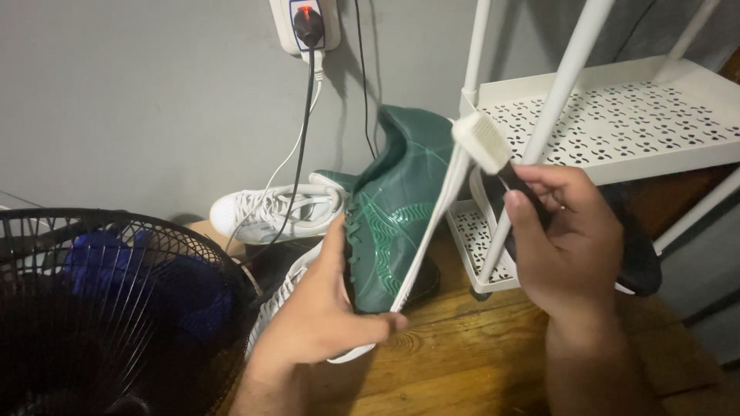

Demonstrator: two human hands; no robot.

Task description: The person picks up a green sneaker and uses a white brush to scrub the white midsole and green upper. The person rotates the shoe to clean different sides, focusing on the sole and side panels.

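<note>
A grey wall (139, 100) fills the background, and below it lies a wooden floor (462, 362). At the lower left stands a black wire fan guard (108, 308) with blue blades behind its grille. On the right, a white metal shelf rack (617, 123) with perforated trays rises on slim tubular legs. A white sneaker (277, 212) rests on the floor against the wall, behind the hands. A white wall socket (304, 23) with a black plug sits high on the wall, and black and white cords hang down from it.

In the middle, a green shoe (397, 208) with a white sole edge is held up above the floor, its sole side turned toward the camera and its heel pointing upward. The left hand (324, 308) grips it from below, the thumb lying along the upper and the fingers curled around the toe end. The right hand (570, 246) is closed around the dark handle of a small brush (486, 146), whose white bristle head lies just beside the top of the sole edge; whether it touches is unclear.
</note>
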